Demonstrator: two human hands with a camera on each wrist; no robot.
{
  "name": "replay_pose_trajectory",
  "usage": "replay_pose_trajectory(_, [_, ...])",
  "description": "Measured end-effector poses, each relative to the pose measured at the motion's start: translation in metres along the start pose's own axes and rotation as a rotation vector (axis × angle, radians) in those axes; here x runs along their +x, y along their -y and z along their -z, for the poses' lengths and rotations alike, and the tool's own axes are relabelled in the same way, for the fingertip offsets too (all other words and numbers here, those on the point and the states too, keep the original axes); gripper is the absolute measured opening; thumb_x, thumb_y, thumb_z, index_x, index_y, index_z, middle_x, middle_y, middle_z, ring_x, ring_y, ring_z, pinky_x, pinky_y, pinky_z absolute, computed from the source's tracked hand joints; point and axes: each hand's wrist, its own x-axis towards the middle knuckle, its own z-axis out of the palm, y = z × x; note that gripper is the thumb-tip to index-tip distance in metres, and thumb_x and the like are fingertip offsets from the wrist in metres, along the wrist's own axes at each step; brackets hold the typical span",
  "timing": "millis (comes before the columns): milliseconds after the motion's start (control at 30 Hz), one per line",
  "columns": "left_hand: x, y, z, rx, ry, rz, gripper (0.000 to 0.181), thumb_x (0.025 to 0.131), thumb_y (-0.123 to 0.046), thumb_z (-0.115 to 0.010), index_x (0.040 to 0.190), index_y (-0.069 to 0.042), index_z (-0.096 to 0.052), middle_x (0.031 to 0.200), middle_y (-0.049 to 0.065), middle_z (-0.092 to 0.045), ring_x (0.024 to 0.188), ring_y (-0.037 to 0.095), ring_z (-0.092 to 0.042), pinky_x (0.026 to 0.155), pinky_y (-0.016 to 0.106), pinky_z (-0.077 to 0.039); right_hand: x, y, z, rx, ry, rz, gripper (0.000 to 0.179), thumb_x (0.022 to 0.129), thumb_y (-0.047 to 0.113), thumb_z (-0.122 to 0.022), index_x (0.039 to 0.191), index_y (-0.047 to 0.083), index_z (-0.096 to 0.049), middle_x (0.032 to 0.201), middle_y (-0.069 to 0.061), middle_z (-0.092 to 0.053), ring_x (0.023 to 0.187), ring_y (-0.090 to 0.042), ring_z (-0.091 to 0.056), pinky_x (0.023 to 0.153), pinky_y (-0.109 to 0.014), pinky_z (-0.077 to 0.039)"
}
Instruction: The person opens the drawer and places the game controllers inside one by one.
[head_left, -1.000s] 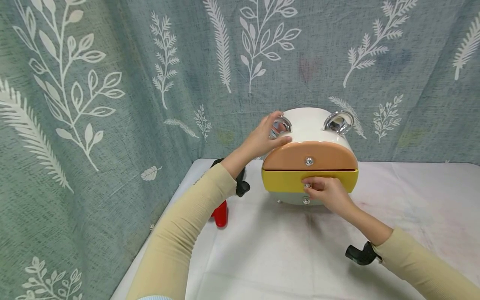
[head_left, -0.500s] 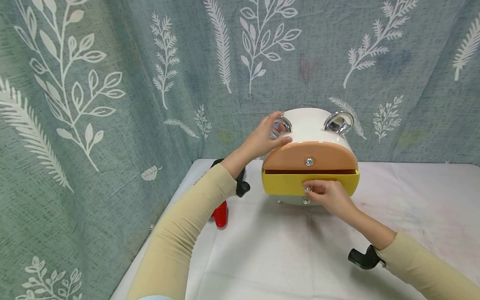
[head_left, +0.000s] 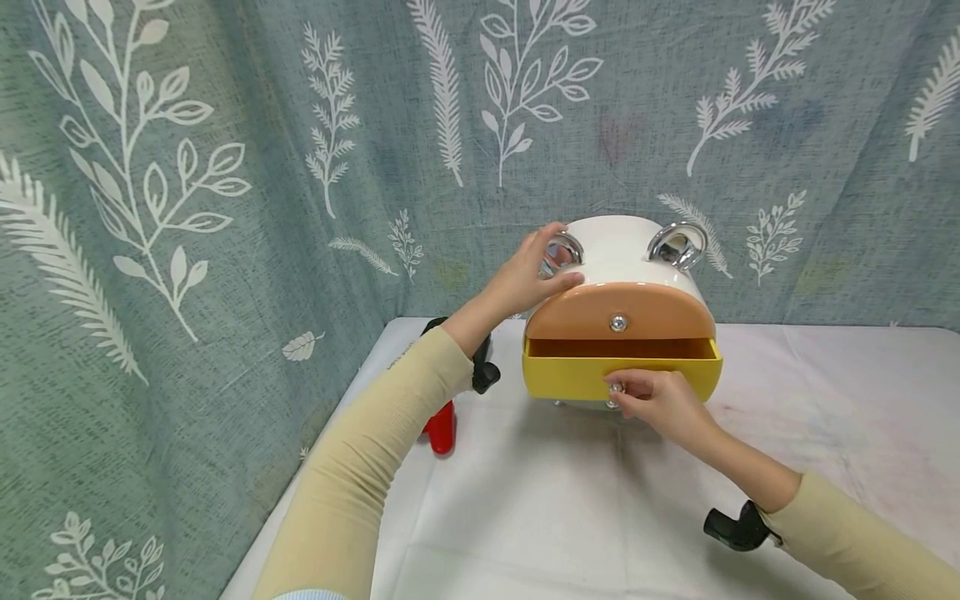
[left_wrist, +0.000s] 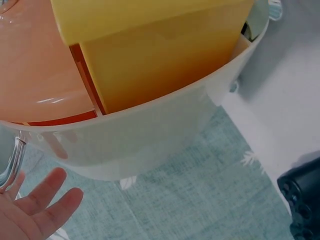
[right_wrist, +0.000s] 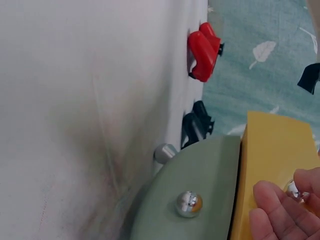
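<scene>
A small rounded chest of drawers (head_left: 615, 242) with a white shell and chrome ear-like rings stands on the table. My right hand (head_left: 667, 407) pinches the chrome knob (right_wrist: 294, 190) of its yellow drawer (head_left: 561, 378). This drawer sticks out partway, and the visible part of its inside is bare. My left hand (head_left: 529, 268) rests at the left chrome ring (head_left: 573, 248), thumb on the white top and fingers loosely extended in the left wrist view. Above is the closed orange drawer (head_left: 581, 315); below, the green drawer (right_wrist: 212, 170) is mostly hidden in the head view.
A red object with a rounded, handle-like part (head_left: 441, 429) lies left of the chest, partly behind the left sleeve. A black object (right_wrist: 195, 124) lies near it. The white-covered table (head_left: 517, 508) meets a leaf-patterned curtain (head_left: 360, 150) at its back and left.
My right hand has drawn the yellow drawer outward toward me, from a thin gap to a wide opening. The left hand stays in place on the chest.
</scene>
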Motion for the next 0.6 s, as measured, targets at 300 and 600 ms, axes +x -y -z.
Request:
replay_pose_trajectory(300, [0.001, 0.001, 0.0, -0.008, 0.003, -0.003, 0.074, 0.067, -0.062, -0.046, 0.128, -0.039, -0.01, 0.129, 0.001, -0.023, 0.09, 0.01, -0.043, 0.072, 0.032, -0.041, -0.01, 0.004, -0.001, 0.024, 0.009, -0.01, 0.023, 0.076, 0.022, -0.06, 0.097, 0.013, -0.062, 0.073, 0.004, -0.062, 0.058, -0.01, -0.056, 0.056, -0.02, -0.045])
replay_pose_trajectory(600, [0.0, 0.0, 0.001, -0.006, 0.0, -0.013, 0.074, 0.067, -0.061, -0.047, 0.128, -0.038, -0.011, 0.126, 0.001, -0.025, 0.089, 0.009, -0.043, 0.07, 0.03, -0.041, -0.021, 0.009, -0.003, 0.059, 0.027, 0.005, 0.024, 0.074, 0.024, -0.061, 0.096, 0.013, -0.062, 0.073, 0.004, -0.062, 0.058, -0.008, -0.056, 0.057, -0.019, -0.046])
